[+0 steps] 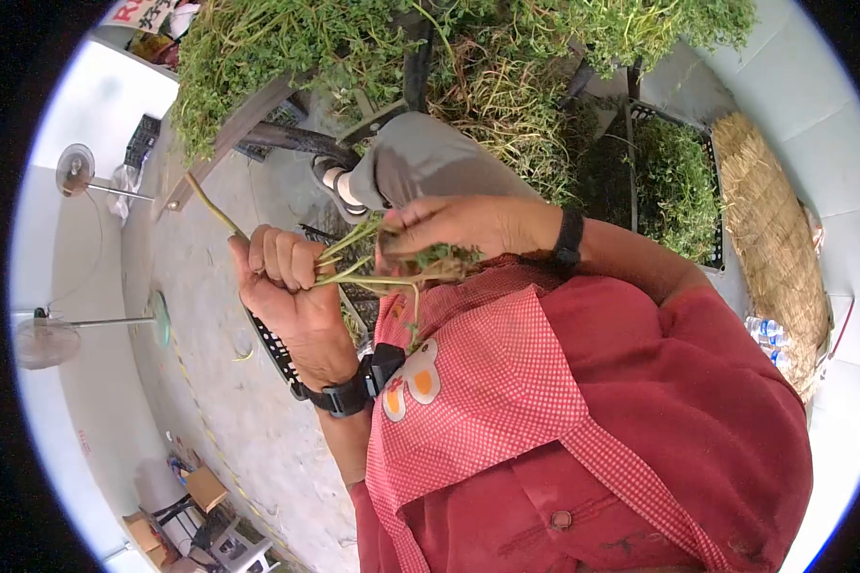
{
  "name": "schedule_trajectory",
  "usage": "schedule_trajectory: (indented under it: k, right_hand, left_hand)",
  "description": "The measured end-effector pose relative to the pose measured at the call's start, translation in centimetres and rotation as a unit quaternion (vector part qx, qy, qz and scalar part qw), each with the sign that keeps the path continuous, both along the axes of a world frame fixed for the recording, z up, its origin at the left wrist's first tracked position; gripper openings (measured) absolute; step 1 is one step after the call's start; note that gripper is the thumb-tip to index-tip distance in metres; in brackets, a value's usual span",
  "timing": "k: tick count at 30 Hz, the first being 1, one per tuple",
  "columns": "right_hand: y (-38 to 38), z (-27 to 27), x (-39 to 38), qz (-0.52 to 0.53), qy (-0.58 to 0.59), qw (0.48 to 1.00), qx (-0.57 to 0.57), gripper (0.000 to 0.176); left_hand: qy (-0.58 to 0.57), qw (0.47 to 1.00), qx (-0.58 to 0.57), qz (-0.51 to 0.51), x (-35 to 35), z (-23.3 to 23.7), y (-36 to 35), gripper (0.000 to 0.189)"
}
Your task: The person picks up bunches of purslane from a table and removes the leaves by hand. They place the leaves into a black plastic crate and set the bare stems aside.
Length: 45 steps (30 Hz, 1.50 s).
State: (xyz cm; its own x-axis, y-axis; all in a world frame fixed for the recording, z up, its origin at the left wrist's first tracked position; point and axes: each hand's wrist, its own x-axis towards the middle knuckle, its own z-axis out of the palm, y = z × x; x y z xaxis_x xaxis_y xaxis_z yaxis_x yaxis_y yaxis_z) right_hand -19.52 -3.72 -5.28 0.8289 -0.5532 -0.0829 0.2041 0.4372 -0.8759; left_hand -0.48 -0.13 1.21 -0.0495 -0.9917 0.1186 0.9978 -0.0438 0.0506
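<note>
My left hand (291, 286), with a black strap and device at its wrist, is closed around a small bunch of long green stems (354, 279). One thick stem end (205, 202) sticks out past its thumb side. On the other side the stems spread towards my right hand (463, 227), which wears a dark wristband. My right hand is curled at the leafy end, partly smeared by motion, with leaves (444, 256) showing under its fingers. A thin bent sprig hangs down in front of my checked red apron (487, 401).
A heap of leafy green plants (306, 48) covers the frame ahead, and more lie below it (516, 115). At the right stand a black crate (678, 181) of greens and a straw roll (764, 220). Fans (48, 342) and boxes (204, 487) are at the left.
</note>
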Motion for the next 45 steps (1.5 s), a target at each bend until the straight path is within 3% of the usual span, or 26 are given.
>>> schedule_trajectory:
  k: [2, 9, 13, 15, 16, 18, 24, 31, 37, 39, 40, 42, 43, 45]
  right_hand:
    - [0.1, -0.5, 0.2, 0.127, 0.007, 0.992, 0.025, 0.026]
    - [0.2, 0.3, -0.6, 0.202, 0.043, 0.978, -0.04, 0.021]
    - [0.6, 1.2, -0.6, 0.132, 0.1, 0.983, -0.082, 0.021]
    - [0.4, 0.0, -0.1, -0.026, 0.186, 0.969, -0.161, 0.023]
    - [0.0, -0.8, -0.1, -0.028, 0.186, 0.969, -0.161, 0.023]
    - [-0.9, -1.2, -0.3, -0.017, 0.098, 0.994, 0.044, 0.024]
    - [0.0, 0.9, -1.8, 0.037, 0.022, 0.997, 0.063, 0.027]
    - [0.1, 2.4, -2.0, 0.08, 0.06, 0.995, -0.002, 0.029]
    - [-0.2, 1.4, -1.5, 0.096, 0.15, 0.968, -0.177, 0.027]
    - [0.4, 2.3, -1.5, 0.022, 0.215, 0.892, -0.397, 0.027]
    - [0.5, 2.1, -1.4, 0.023, 0.206, 0.891, -0.404, 0.027]
    - [0.0, 1.5, -0.8, -0.025, 0.338, 0.774, -0.534, 0.027]
    - [0.1, 1.6, -0.6, -0.026, 0.324, 0.773, -0.544, 0.027]
    - [0.3, 1.7, -0.6, -0.126, 0.332, 0.759, -0.545, 0.026]
  left_hand:
    - [-0.001, 1.0, 0.002, 0.005, 0.3, -0.4, -0.2, 0.04]
    - [-0.029, 0.998, 0.005, 0.052, 0.5, -0.9, -0.1, 0.041]
    - [-0.062, 0.995, -0.014, 0.072, 0.5, -0.8, 0.2, 0.041]
    - [-0.058, 0.996, -0.023, 0.066, 0.0, -0.1, 0.7, 0.042]
    - [-0.055, 0.996, -0.032, 0.058, -0.2, 0.2, 0.9, 0.043]
    - [-0.064, 0.994, -0.035, 0.077, 0.3, 0.5, 0.7, 0.043]
    - [-0.077, 0.983, 0.022, 0.166, 3.0, -0.8, 0.3, 0.045]
    - [-0.082, 0.977, 0.031, 0.193, 4.2, -1.6, 0.1, 0.046]
    - [-0.137, 0.96, 0.059, 0.238, 3.6, -1.0, 0.1, 0.046]
    - [-0.16, 0.953, 0.058, 0.25, 3.0, -0.9, 0.2, 0.046]
    - [-0.185, 0.946, 0.054, 0.261, 2.7, -0.7, 0.3, 0.046]
    - [-0.22, 0.935, 0.029, 0.277, 2.5, -0.9, 0.3, 0.046]
    - [-0.214, 0.941, 0.031, 0.261, 2.2, -0.8, 0.4, 0.046]
    - [-0.211, 0.945, 0.027, 0.25, 1.5, -0.3, 0.6, 0.046]
